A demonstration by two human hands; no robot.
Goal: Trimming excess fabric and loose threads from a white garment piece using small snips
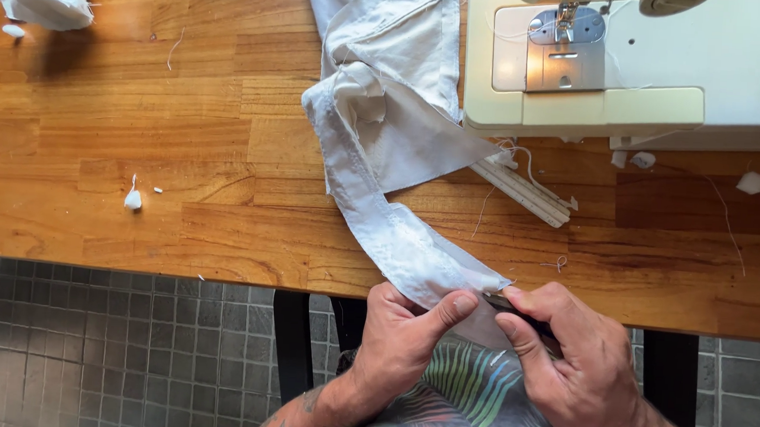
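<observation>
Your left hand (404, 336) was closed on the near end of the white cloth strip (374, 165), thumb pressed flat on top and the other fingers curled under it, right at the table edge (221, 270). Your right hand (576, 367) was shut around a small dark tool (514, 309) (too hidden to tell what kind), its tip touching the cloth just beside your left thumb. Both hands were fully closed, with no gap showing.

As for progress, the work looked to be at the very end of the strip; the rest of the cloth ran away from your grip untouched by either hand, so most of its length seemed left to go over.

Beyond your grip the strip climbed the table and bunched into folds. To the right of that lay a pale ruler (524, 191), and farther still the sewing machine (630, 71), with loose threads and cloth scraps (133, 199) scattered about.
</observation>
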